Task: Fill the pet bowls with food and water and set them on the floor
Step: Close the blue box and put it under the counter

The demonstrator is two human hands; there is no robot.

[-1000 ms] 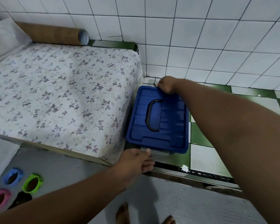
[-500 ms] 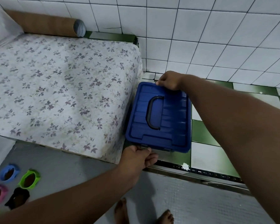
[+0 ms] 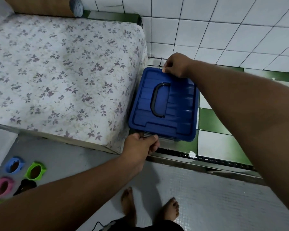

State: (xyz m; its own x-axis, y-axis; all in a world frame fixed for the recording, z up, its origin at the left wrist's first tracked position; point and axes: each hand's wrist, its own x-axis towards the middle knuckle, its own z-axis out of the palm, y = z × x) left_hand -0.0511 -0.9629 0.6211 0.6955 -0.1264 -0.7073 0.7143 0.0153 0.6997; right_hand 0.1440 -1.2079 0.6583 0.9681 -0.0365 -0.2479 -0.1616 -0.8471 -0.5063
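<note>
A storage box with a blue lid point(image 3: 173, 104) and a black handle stands on the floor beside the mattress. My left hand point(image 3: 141, 145) grips the clear latch at the box's near edge. My right hand point(image 3: 176, 65) holds the far edge of the lid, fingers curled over it. Several small pet bowls sit on the grey floor at the lower left: a blue bowl point(image 3: 13, 165), a green bowl point(image 3: 35, 170), a pink bowl point(image 3: 2, 185) and a black bowl point(image 3: 24, 186), partly hidden by my left forearm.
A mattress with a floral sheet point(image 3: 57, 72) fills the left. A brown cardboard tube point(image 3: 45, 6) lies along its far edge. White tiled wall point(image 3: 223, 30) stands behind the box; green and white floor tiles point(image 3: 212, 124) lie to its right. My bare feet point(image 3: 128, 205) stand on grey matting.
My left hand has closed on the near latch of the box. The right hand has stayed on the far edge of the lid. The view has tilted down, showing my feet.
</note>
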